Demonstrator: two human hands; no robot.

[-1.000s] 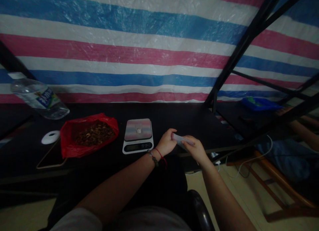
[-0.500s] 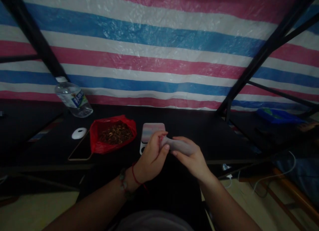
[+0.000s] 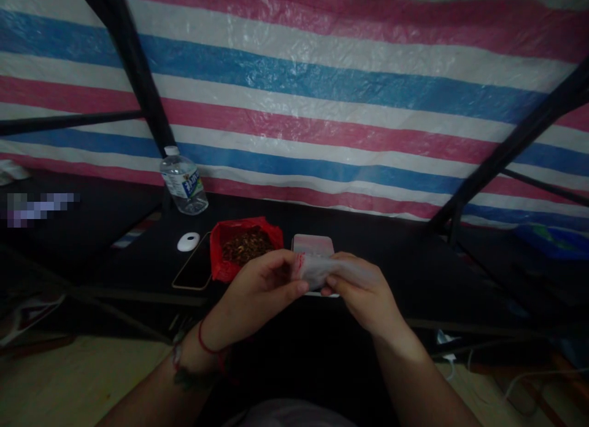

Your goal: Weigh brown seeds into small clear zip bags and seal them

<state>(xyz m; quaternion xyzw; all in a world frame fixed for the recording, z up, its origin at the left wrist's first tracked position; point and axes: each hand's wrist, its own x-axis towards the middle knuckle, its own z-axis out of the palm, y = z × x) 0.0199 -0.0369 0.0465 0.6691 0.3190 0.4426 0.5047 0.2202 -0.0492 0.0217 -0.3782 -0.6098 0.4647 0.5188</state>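
Note:
A translucent plastic bag [image 3: 319,270] with a red strip along its left end is stretched between my two hands. My left hand [image 3: 267,286] pinches that red-marked end between thumb and fingers. The middle of the bag is gripped by my right hand [image 3: 361,292], and its far end lies over those fingers. Behind the hands, a pale phone-like device [image 3: 313,243] lies on the black table [image 3: 391,249], partly hidden by them. Just left of it stands an open red bag [image 3: 221,258] of small brown pieces [image 3: 248,246], which I cannot identify surely.
A clear plastic bottle [image 3: 184,184] stands at the back left, by a black metal post [image 3: 142,77]. A white oval object [image 3: 188,242] and a dark phone [image 3: 193,267] lie left of the red bag. Striped plastic sheeting [image 3: 299,120] hangs behind the table.
The view has swung left, so things on the table appear farther right. My left hand has shifted along the plastic bag's end, which now looks flatter and more spread out.

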